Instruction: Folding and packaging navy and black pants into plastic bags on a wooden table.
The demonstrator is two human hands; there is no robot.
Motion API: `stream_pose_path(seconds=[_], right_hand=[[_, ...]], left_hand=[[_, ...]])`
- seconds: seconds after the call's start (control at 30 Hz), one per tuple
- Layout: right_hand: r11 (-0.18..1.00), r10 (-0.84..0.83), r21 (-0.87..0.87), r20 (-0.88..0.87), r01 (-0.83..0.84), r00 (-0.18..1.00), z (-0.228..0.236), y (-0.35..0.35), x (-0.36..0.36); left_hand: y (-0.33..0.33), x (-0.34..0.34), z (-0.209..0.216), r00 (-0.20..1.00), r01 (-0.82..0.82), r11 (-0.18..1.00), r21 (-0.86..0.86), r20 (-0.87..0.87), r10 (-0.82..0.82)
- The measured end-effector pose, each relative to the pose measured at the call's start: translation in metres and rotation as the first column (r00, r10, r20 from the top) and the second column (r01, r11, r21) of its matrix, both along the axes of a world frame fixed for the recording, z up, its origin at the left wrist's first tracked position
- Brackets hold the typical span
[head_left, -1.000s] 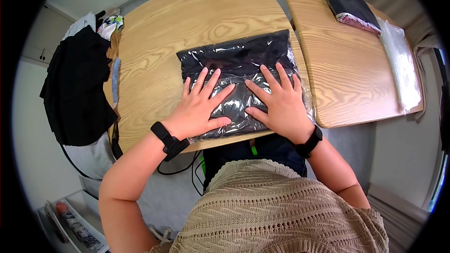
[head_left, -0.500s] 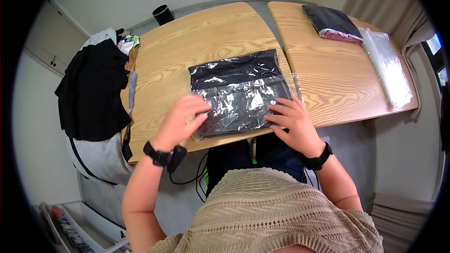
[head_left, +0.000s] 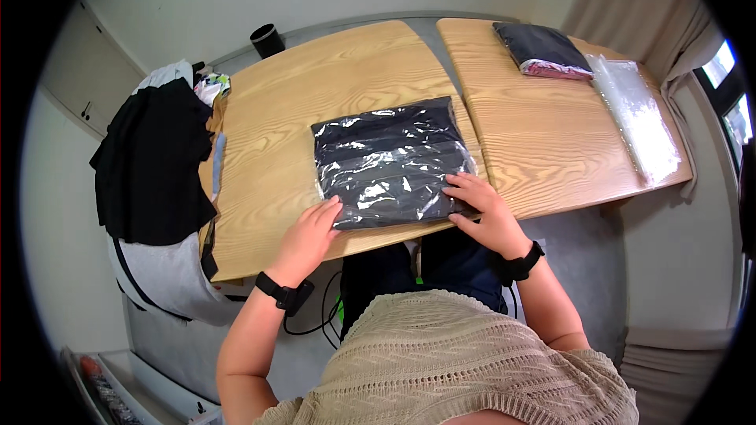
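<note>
A folded dark garment in a clear plastic bag lies flat near the front edge of the wooden table. The plastic is shiny and wrinkled, and its front part lies down over the garment. At the bag's near left corner rests my left hand, its fingers stretched out along the edge. My right hand lies on the near right corner with the fingers spread over the plastic. Neither hand grips anything that I can see.
On the second wooden table at the right lie a stack of bagged garments and a pile of clear plastic bags. A black shirt tops a heap of clothes at the left. Beyond the table stands a black bin.
The loose plastic flap that stuck out past the garment's right side now lies close around it. My left hand has come down from above the bag to its near left corner.
</note>
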State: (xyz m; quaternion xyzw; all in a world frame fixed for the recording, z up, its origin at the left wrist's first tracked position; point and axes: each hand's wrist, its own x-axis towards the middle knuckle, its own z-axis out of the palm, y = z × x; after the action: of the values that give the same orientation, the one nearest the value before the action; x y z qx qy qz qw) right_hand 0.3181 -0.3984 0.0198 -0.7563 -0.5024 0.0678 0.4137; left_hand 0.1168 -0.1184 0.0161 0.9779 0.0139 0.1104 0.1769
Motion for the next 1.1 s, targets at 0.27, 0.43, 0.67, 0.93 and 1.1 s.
stream_pose_path(seconds=[0.27,0.43,0.67,0.93,1.1], right_hand=[[0.925,0.254,0.373,-0.474,-0.069,0.843,0.026,-0.014,0.017],[0.98,0.073,0.199,-0.264,-0.019,0.962,0.037,0.017,0.032],[0.96,-0.066,0.228,-0.386,0.165,0.92,0.021,0.045,0.061],[0.946,-0.165,0.241,-0.208,0.214,0.964,0.042,0.057,0.055],[0.965,0.011,0.246,-0.395,0.094,0.918,0.117,0.044,0.059]], left_hand=[[0.028,0.013,0.056,0.99,-0.086,0.947,-0.311,0.077,0.115],[0.052,0.013,0.07,0.972,-0.16,0.853,-0.496,0.071,0.223],[0.058,0.006,0.052,0.959,-0.029,0.687,-0.726,0.174,0.224],[0.052,-0.002,0.033,0.92,-0.231,0.677,-0.699,0.069,0.385],[0.038,0.0,0.111,0.918,-0.091,0.627,-0.773,0.18,0.354]])
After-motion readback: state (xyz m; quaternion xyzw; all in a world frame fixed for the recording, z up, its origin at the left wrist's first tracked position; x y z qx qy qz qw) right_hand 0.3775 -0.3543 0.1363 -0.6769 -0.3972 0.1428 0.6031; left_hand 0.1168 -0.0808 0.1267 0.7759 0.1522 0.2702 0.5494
